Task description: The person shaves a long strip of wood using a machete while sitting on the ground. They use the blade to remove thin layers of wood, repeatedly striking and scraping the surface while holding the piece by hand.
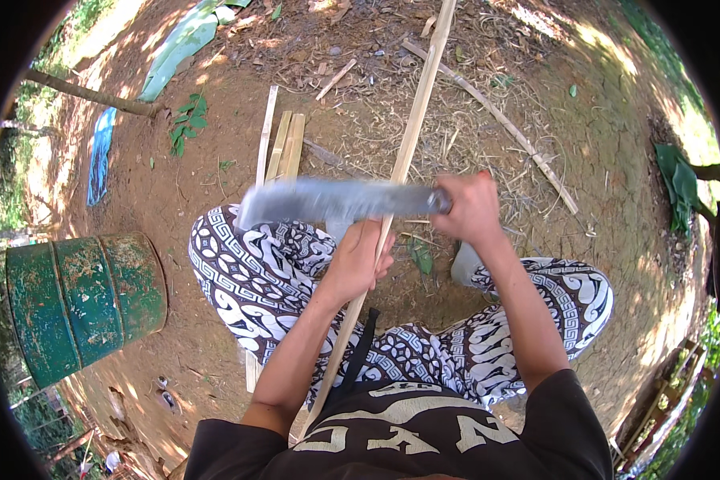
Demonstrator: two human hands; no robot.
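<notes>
T-shirt [408,400] nearest. Left hand [358,260] grips bamboo strip [414,132]; right hand [470,204] clenches machete [320,202], blurred, crossing strip; dirt ground [628,232] stretches rightward.

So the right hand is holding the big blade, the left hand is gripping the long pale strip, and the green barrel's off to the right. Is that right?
Not quite: the head view shows the green barrel off to the left, not the right. The right hand is holding the big blade, and the left hand is gripping the long pale strip.
</notes>
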